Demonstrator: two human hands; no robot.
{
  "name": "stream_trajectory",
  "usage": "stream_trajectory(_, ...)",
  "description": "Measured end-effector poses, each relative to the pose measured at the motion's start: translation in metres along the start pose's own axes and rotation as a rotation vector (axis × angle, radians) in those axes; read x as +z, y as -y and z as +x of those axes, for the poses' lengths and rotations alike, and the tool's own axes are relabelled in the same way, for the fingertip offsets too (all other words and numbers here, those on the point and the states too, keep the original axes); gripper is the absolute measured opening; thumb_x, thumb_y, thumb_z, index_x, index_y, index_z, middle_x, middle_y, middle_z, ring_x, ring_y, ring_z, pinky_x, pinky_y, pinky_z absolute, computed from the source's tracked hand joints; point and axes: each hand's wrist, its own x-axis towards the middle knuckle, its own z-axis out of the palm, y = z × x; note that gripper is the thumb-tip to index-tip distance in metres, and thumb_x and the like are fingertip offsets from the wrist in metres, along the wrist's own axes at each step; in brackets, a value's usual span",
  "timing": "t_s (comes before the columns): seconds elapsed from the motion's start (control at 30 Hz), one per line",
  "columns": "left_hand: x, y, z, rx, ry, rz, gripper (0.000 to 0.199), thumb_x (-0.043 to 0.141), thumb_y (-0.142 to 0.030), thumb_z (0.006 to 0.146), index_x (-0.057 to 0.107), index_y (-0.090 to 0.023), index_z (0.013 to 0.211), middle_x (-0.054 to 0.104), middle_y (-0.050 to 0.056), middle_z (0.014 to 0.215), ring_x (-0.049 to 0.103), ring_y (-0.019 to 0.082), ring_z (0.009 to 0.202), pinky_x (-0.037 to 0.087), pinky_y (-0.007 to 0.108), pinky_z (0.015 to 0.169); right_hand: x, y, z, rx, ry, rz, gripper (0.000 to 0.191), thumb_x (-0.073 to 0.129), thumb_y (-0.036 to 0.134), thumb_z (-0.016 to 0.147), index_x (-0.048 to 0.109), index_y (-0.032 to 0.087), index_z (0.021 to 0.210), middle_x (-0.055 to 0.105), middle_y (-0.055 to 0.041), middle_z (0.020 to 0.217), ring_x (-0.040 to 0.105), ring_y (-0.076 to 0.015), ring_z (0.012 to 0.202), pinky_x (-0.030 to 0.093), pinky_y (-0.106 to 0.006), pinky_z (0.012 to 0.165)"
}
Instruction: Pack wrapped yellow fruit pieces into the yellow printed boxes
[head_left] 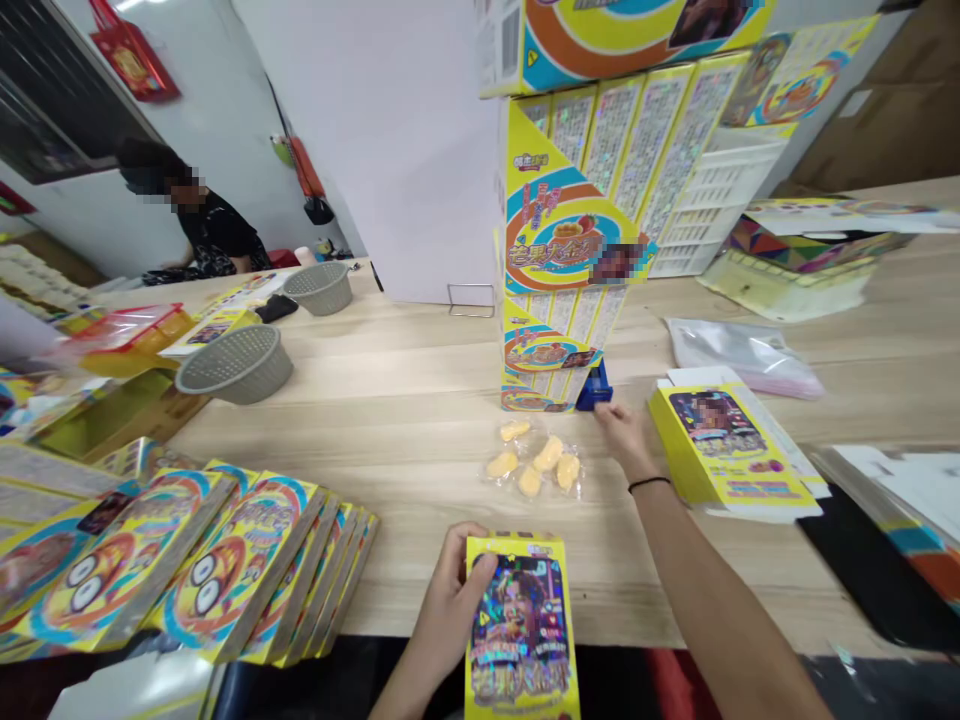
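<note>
My left hand grips the left side of a yellow box with a dark shiny picture, near the front edge of the table, thumb on its face. My right hand reaches forward, its fingers at a blue object beside the foot of the stacked boxes. The fingers look drawn together, but whether they hold the blue thing is too small to tell. Between my hands and the stack lie several wrapped yellow pieces. Right of my right hand rests another yellow box.
Rows of yellow boxes lean at the left front. Grey baskets stand behind them. A clear plastic bag and a black flat object are on the right. A person sits at the back left.
</note>
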Motion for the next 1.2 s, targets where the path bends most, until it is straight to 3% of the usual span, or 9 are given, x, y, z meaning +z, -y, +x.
stream_trajectory(0.23,-0.008,-0.018,0.013,0.099,0.049,0.101,0.023,0.050,-0.042,0.084,0.045,-0.023,0.094,0.053,-0.003,0.083,0.050,0.011,0.072,0.042,0.022,0.066,-0.020,0.035,-0.066,-0.080,0.096,-0.096,0.022,0.055,0.037,0.082,0.059,0.017,0.073,0.048,0.0047,0.054,0.045,-0.0099,0.050,0.040,-0.023,0.050)
stream_trajectory(0.33,-0.015,-0.032,0.016,0.128,0.178,0.274,0.021,0.048,-0.040,0.085,0.048,-0.022,0.094,0.051,-0.002,0.084,0.049,0.013,0.075,0.041,0.022,0.067,-0.035,0.079,-0.124,-0.104,0.503,-0.167,0.021,0.069,0.037,0.069,0.068,0.018,0.077,0.055,0.0024,0.055,0.046,-0.0109,0.049,0.038,-0.023,0.047)
stream_trajectory(0.43,-0.014,-0.045,0.016,0.150,0.358,0.387,0.019,0.046,-0.038,0.086,0.048,-0.022,0.096,0.051,-0.001,0.086,0.050,0.013,0.078,0.041,0.023,0.070,-0.033,0.123,-0.166,-0.290,1.173,-0.332,0.041,0.053,0.029,0.083,0.052,0.024,0.125,0.062,0.0015,0.073,0.053,-0.0112,0.063,0.041,-0.023,0.062)
stream_trajectory(0.53,-0.006,-0.052,0.012,0.223,0.439,0.443,0.013,0.048,-0.031,0.085,0.048,-0.022,0.094,0.051,-0.001,0.087,0.049,0.013,0.083,0.039,0.024,0.076,-0.020,0.143,-0.180,-0.358,1.296,-0.419,0.067,0.058,0.024,0.080,0.028,0.025,0.140,0.055,0.0058,0.064,0.048,-0.0101,0.057,0.036,-0.020,0.055)
stream_trajectory(0.63,0.000,-0.054,0.001,0.178,0.440,0.464,0.019,0.060,-0.027,0.077,0.050,-0.021,0.092,0.051,-0.003,0.079,0.048,0.012,0.073,0.039,0.021,0.067,-0.014,0.137,-0.181,-0.178,1.315,-0.427,0.071,0.071,0.031,0.068,0.042,0.021,0.132,0.047,0.0086,0.055,0.041,-0.0091,0.049,0.028,-0.018,0.045)
stream_trajectory(0.73,0.004,-0.060,-0.019,0.150,0.467,0.441,0.022,0.067,-0.028,0.072,0.054,-0.020,0.088,0.054,-0.002,0.078,0.051,0.012,0.071,0.041,0.021,0.064,-0.023,0.121,-0.183,0.137,1.526,-0.237,0.035,0.068,0.046,0.066,0.066,0.016,0.086,0.047,0.0065,0.053,0.038,-0.0076,0.045,0.028,-0.019,0.043)
stream_trajectory(0.83,0.007,-0.068,-0.041,0.350,0.489,0.446,0.010,0.063,-0.025,0.076,0.058,-0.023,0.085,0.063,0.005,0.094,0.058,0.018,0.087,0.046,0.030,0.078,-0.038,0.105,-0.178,0.164,1.382,-0.222,0.033,0.055,0.047,0.078,0.062,0.017,0.068,0.048,0.0046,0.048,0.040,-0.0090,0.043,0.033,-0.022,0.045)
stream_trajectory(1.0,-0.003,-0.031,-0.053,0.736,0.565,0.813,0.028,0.047,-0.012,0.084,0.063,-0.032,0.096,0.064,0.002,0.115,0.054,0.021,0.113,0.030,0.046,0.106,-0.036,0.070,-0.132,-0.480,0.744,-0.576,0.024,0.046,0.032,0.083,0.065,0.021,0.094,0.066,-0.0091,0.097,0.058,-0.0235,0.092,0.044,-0.038,0.083)
stream_trajectory(1.2,-0.033,0.031,-0.040,0.633,0.559,0.928,0.036,0.062,-0.032,0.077,0.054,-0.021,0.110,0.064,0.011,0.110,0.057,0.022,0.105,0.035,0.041,0.104,0.009,0.036,-0.087,-0.644,0.839,-0.734,0.056,0.062,0.017,0.066,0.053,0.028,0.119,0.048,-0.0058,0.134,0.034,-0.0300,0.128,0.018,-0.053,0.106)
